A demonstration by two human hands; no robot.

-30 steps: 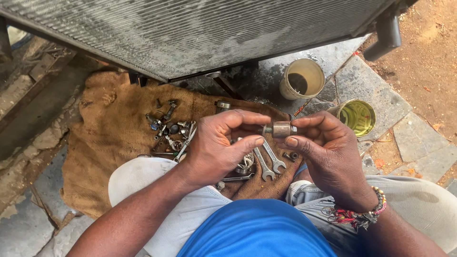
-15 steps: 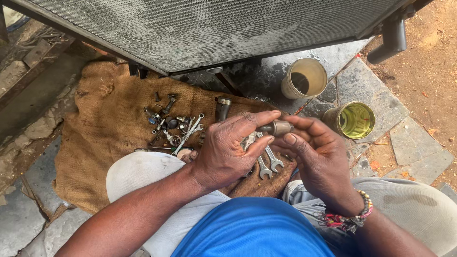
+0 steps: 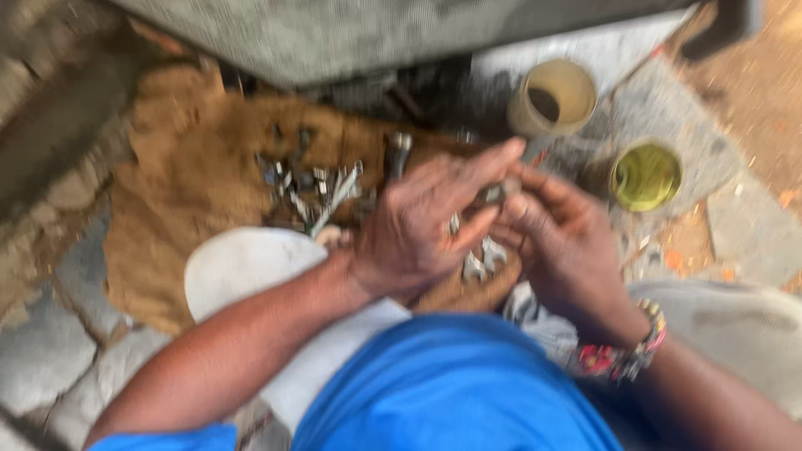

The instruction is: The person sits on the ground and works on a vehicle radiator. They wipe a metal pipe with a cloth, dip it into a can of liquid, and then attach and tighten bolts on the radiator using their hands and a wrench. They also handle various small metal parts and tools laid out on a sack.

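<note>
Small metal fitting [image 3: 494, 194] is pinched between left hand [image 3: 418, 230] and right hand [image 3: 560, 242] fingers at frame centre, over spanners [image 3: 480, 263], seemingly for working it.

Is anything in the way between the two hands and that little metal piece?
Nothing visible is. The left hand and right hand meet around the small metal part, fingers touching it. The picture is blurred, so the exact grip is unclear.

Single head cam: you're looking steeply down, close in, at your left hand [image 3: 418, 230] and right hand [image 3: 555, 238]; your lap is filling the frame just below them.
</note>
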